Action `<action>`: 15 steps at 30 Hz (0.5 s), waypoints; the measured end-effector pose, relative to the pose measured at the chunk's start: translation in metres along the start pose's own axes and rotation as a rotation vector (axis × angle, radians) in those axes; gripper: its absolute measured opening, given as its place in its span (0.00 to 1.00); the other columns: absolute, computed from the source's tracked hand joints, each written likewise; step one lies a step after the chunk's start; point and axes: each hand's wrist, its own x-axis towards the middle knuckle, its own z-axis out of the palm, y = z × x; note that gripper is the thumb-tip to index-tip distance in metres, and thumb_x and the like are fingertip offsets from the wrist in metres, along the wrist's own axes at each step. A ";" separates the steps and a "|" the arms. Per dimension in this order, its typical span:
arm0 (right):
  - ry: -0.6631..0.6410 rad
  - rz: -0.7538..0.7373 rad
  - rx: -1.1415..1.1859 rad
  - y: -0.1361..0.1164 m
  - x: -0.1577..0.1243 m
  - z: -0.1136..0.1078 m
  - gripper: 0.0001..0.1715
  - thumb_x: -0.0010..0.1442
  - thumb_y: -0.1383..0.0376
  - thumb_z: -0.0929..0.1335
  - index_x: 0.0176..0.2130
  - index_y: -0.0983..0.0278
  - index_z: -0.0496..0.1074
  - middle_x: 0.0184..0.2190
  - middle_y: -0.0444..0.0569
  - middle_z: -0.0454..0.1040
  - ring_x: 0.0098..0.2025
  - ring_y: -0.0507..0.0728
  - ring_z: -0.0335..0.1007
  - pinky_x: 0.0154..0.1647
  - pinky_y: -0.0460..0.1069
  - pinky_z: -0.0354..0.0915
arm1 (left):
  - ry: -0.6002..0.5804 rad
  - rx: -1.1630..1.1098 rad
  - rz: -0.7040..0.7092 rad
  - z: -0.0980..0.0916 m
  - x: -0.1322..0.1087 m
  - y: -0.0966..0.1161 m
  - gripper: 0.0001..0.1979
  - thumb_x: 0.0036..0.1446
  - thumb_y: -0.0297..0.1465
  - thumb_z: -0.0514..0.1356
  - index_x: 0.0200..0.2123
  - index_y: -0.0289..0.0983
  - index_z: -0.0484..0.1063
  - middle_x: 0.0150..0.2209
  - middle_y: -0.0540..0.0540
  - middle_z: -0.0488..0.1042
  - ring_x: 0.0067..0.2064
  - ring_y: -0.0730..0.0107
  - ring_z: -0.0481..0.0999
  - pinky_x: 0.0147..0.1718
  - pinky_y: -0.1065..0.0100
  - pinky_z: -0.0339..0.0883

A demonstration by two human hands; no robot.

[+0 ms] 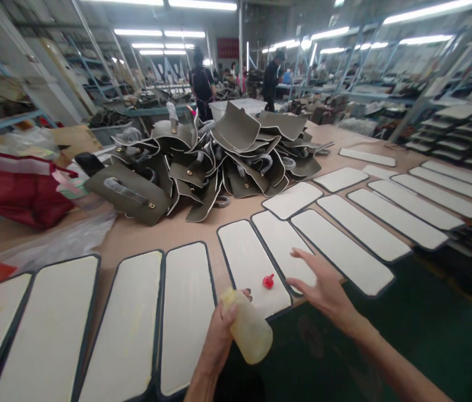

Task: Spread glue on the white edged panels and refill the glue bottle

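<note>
Closest to us, our left hand (219, 329) wraps its fingers around a pale yellow squeeze bottle (249, 328), held tilted at the near edge of the table (185, 229) with its open neck pointing toward the boards. Its red cap (268, 281) lies loose on a white panel (244, 257) just beyond the bottle. Our right hand (323, 285) is flat with its fingers spread and holds nothing; it is over the neighbouring panel (281, 240), and we cannot tell whether it touches it. More dark-edged white panels (127, 329) lie side by side along the table edge in both directions. Behind them a heap of olive-grey bag pieces (227, 156) fills the middle of the table and blocks our view of its far side. A red bag (18, 190) and a clear plastic sheet (60, 240) lie at the left. Racks (470, 128) at the right carry more panels, and two people (202, 84) stand far back.
</note>
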 end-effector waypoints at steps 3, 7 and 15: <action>0.135 0.084 0.226 -0.040 -0.010 -0.023 0.25 0.57 0.59 0.66 0.54 0.60 0.60 0.50 0.53 0.69 0.55 0.60 0.62 0.56 0.57 0.59 | -0.044 0.199 0.173 0.000 -0.019 0.018 0.33 0.39 0.48 0.66 0.45 0.33 0.70 0.47 0.36 0.72 0.44 0.55 0.71 0.39 0.65 0.67; -0.177 -0.049 0.404 -0.091 -0.034 -0.002 0.35 0.52 0.59 0.70 0.56 0.60 0.58 0.54 0.55 0.66 0.58 0.63 0.59 0.57 0.59 0.59 | 0.023 0.386 0.356 0.002 -0.057 0.048 0.34 0.35 0.46 0.68 0.46 0.36 0.68 0.52 0.37 0.67 0.50 0.50 0.67 0.47 0.60 0.63; -0.236 -0.210 0.573 -0.155 -0.062 0.084 0.38 0.49 0.54 0.71 0.57 0.60 0.60 0.52 0.57 0.68 0.53 0.68 0.65 0.51 0.59 0.66 | 0.314 0.461 0.491 -0.025 -0.143 0.094 0.39 0.36 0.32 0.70 0.55 0.35 0.65 0.58 0.36 0.62 0.60 0.42 0.55 0.59 0.55 0.46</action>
